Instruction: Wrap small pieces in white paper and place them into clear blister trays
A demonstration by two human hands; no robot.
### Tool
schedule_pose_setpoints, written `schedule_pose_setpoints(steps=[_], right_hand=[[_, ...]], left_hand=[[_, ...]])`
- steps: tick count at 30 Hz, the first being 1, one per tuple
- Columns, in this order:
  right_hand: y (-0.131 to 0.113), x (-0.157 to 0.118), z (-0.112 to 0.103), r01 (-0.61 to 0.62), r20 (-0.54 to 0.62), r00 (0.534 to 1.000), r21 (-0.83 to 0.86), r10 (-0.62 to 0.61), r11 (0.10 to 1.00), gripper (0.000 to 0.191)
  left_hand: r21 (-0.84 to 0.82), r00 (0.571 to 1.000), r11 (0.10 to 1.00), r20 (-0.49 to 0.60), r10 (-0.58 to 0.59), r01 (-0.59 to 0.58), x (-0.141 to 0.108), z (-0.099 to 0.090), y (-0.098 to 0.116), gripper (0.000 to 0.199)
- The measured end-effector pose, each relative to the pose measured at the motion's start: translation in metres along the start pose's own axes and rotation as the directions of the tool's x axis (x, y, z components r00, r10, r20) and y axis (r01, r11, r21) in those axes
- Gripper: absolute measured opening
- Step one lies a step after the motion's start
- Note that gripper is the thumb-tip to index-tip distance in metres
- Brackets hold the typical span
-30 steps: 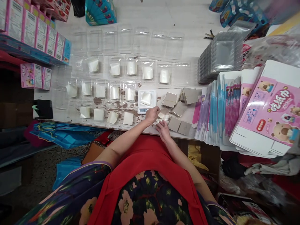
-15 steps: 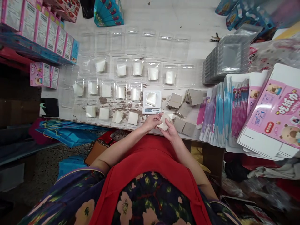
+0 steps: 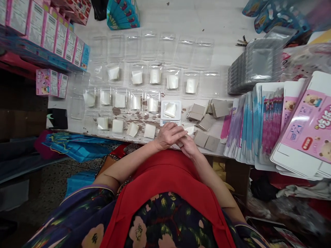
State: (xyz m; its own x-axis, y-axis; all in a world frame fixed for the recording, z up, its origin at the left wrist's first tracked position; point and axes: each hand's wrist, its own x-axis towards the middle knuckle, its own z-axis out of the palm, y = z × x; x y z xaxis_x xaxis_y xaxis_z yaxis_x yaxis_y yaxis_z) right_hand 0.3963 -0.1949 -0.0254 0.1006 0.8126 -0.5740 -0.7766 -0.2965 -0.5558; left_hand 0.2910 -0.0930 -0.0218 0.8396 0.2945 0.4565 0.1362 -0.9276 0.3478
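My left hand (image 3: 169, 136) lies over my right hand (image 3: 188, 146) at the table's front edge, its fingers closed across the other's fingertips. What they hold between them is hidden. Just above them a white wrapped packet (image 3: 170, 110) rests on a small white scale (image 3: 178, 116). Beside my right fingers lies a shiny white piece (image 3: 189, 129). Grey-brown square stacks (image 3: 196, 112) sit to the right of the scale. To the left, several white packets (image 3: 118, 126) lie along the front edge, and others sit in clear plastic trays (image 3: 210, 83).
Pink boxes (image 3: 49, 34) stand at the left. Nested clear trays (image 3: 250, 65) and a row of upright flat cartons (image 3: 248, 120) line the right side, with larger pink cartons (image 3: 307, 127) leaning there. A teal box (image 3: 123, 14) stands at the back.
My left hand has moved over my right, its fingers now covering the right fingertips. The white piece that showed between my hands is hidden. The view has shifted slightly.
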Motion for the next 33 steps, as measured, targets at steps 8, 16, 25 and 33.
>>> schedule_pose_setpoints(steps=[8,16,25,33], right_hand=[[-0.005,-0.01,0.009,-0.141,-0.013,0.989,0.143,0.144,0.98,0.027],[-0.003,-0.012,0.011,-0.162,-0.026,0.985,0.192,0.17,0.968,0.035],[-0.006,-0.01,0.002,-0.212,0.031,0.977,0.157,0.21,0.965,0.034],[-0.015,-0.005,-0.009,-0.203,0.06,0.978,0.066,0.2,0.977,0.042]], left_hand=[[-0.035,0.989,0.992,-0.095,0.114,-0.118,-0.001,-0.004,-0.003,0.04],[-0.027,0.987,0.989,-0.07,0.144,-0.146,0.001,-0.006,-0.004,0.029],[-0.168,0.987,0.974,-0.077,0.139,-0.151,-0.003,0.002,-0.004,0.014],[-0.269,0.999,0.963,0.028,-0.024,0.031,0.001,-0.018,-0.01,0.009]])
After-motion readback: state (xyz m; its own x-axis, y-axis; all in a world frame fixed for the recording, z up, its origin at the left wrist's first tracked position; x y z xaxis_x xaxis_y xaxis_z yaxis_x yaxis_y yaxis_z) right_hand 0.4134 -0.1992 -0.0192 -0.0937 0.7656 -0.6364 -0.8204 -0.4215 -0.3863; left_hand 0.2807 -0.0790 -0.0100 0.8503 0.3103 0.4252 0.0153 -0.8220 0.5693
